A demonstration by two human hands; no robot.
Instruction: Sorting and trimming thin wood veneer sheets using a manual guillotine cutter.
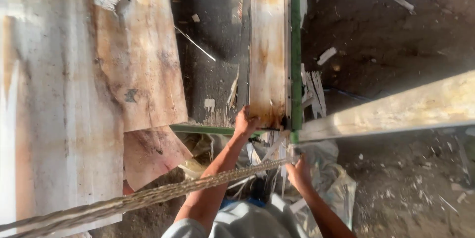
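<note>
**2 hands at the end of a stained board**

Dark dirt ground [396, 45] littered with pale wood scraps lies below, with large rust-stained plywood sheets [74, 94] spread at the left. Running away from the person is a long, narrow, rust-stained wooden board [267, 45] edged by a green metal frame [296, 55]. Left hand [245, 123] is clamped on the board's near end, fingers curled over its edge. Right hand [298, 171] sits lower, beside the frame's corner; whether it grips anything I cannot tell. Twisted grey rope [148, 196] crosses the left forearm diagonally. Pale wooden beam [396, 109] slants off to the right.
</note>
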